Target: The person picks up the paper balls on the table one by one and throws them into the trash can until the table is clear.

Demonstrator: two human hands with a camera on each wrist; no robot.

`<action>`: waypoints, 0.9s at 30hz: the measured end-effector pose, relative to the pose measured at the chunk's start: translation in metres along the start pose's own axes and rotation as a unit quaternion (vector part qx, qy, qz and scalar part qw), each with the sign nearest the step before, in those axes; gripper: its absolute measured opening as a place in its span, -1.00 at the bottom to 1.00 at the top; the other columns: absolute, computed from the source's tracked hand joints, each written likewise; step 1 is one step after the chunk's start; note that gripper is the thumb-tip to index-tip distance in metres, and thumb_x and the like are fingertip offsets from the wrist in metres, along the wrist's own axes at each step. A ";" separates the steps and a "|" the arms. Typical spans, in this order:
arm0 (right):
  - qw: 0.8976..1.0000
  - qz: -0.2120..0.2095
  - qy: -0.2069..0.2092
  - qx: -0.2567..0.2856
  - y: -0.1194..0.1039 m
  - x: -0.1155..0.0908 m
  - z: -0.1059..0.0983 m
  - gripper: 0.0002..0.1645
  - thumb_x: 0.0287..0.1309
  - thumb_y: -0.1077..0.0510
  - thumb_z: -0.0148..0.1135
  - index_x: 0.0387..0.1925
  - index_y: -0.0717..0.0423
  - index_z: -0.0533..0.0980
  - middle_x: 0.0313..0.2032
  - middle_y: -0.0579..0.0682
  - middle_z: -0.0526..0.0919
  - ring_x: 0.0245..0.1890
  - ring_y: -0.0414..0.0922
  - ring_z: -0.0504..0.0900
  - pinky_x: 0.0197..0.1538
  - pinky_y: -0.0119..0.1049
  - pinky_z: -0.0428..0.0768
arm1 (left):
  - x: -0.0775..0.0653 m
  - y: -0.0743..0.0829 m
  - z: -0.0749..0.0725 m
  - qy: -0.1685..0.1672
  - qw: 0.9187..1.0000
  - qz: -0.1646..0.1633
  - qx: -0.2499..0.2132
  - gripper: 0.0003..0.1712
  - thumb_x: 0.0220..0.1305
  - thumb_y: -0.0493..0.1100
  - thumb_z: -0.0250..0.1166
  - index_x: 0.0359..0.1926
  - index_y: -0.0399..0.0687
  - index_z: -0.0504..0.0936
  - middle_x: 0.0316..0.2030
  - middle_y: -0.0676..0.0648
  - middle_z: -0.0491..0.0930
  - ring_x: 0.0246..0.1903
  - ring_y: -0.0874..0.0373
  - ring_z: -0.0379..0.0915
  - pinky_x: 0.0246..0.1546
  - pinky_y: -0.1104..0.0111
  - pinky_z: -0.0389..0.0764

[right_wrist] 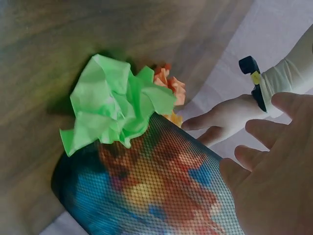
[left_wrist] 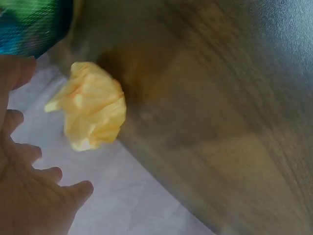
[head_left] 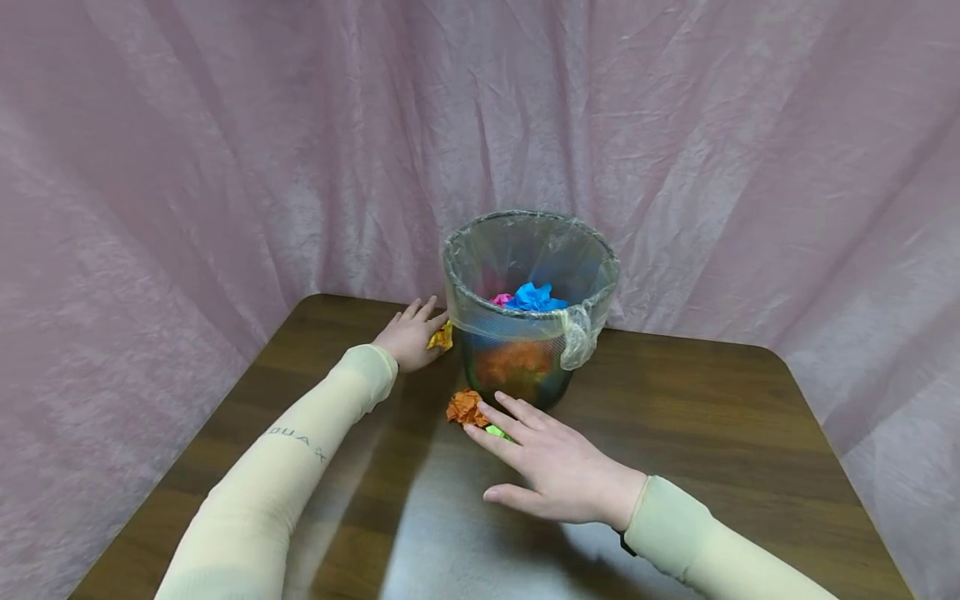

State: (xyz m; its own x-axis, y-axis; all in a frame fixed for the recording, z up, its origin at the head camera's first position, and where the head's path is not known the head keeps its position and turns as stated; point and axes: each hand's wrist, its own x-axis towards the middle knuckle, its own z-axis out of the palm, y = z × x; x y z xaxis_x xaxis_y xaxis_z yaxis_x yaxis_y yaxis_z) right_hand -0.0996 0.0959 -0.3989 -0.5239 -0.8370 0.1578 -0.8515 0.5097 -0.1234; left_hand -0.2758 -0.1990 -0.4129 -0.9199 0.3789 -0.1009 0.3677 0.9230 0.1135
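My left hand [head_left: 411, 337] reaches to the left side of a mesh waste bin [head_left: 502, 337], its fingers spread beside a crumpled yellow paper ball [head_left: 442, 337]. In the left wrist view the yellow paper [left_wrist: 93, 107] stands apart from the fingertips. My right hand [head_left: 558, 467], fingers extended, hovers before the bin over a crumpled green paper ball [head_left: 497, 432], mostly hidden under it in the head view. The right wrist view shows the green paper [right_wrist: 112, 103] whole, beside the bin's base. A crumpled orange paper ball [head_left: 463, 408] lies left of the right fingertips.
A clear plastic liner [head_left: 577, 337] covers the bin's rim and is knotted at the front right. Inside are crumpled papers, among them a blue one [head_left: 536, 297] and a pink one [head_left: 501, 299]. The wooden table [head_left: 690, 400] backs onto a pink curtain [head_left: 375, 150].
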 end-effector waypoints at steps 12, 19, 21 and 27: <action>1.000 0.008 -0.017 0.009 -0.004 -0.004 0.011 -0.09 0.44 -0.51 -0.21 0.63 -0.22 0.06 0.61 -0.03 -0.01 0.60 0.05 -0.13 0.54 -0.02 0.07 | 0.001 -0.001 0.028 -0.004 1.000 -0.009 0.018 -0.24 0.43 -0.10 0.27 0.58 0.08 0.25 0.56 -0.31 0.03 0.49 -0.41 -0.06 0.31 -0.21 0.34; 1.000 -0.002 0.003 0.006 -0.006 -0.004 0.017 -0.10 0.44 -0.49 -0.18 0.62 -0.19 0.11 0.61 -0.05 -0.01 0.60 0.06 -0.08 0.49 0.09 0.19 | 0.001 -0.011 0.050 0.012 1.000 0.005 0.014 -0.40 0.48 -0.17 0.22 0.49 -0.07 0.40 0.44 -0.38 0.27 0.35 -0.39 0.26 0.31 -0.11 0.38; 1.000 -0.004 0.005 0.005 -0.007 -0.004 0.018 -0.10 0.44 -0.49 -0.17 0.61 -0.18 0.12 0.61 -0.05 0.01 0.59 0.06 -0.07 0.48 0.12 0.19 | 0.002 -0.013 0.052 0.016 1.000 0.006 0.015 -0.42 0.49 -0.16 0.22 0.48 -0.08 0.41 0.43 -0.38 0.28 0.34 -0.37 0.30 0.30 -0.11 0.40; 1.000 0.001 -0.008 0.012 -0.008 -0.004 0.021 -0.10 0.44 -0.50 -0.18 0.61 -0.20 0.12 0.60 -0.03 0.03 0.60 0.05 -0.09 0.50 0.11 0.14 | 0.000 -0.014 0.054 0.017 0.999 0.028 0.030 -0.44 0.49 -0.14 0.23 0.44 -0.15 0.45 0.37 -0.38 0.39 0.25 -0.32 0.44 0.21 -0.06 0.50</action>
State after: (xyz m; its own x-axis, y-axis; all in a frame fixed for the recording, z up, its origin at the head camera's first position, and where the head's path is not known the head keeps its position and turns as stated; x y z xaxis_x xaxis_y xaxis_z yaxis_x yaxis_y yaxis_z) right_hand -0.0905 0.0912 -0.4189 -0.5252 -0.8390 0.1421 -0.8494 0.5067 -0.1474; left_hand -0.2737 -0.2083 -0.4679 -0.9018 0.4277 -0.0617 0.4246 0.9035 0.0581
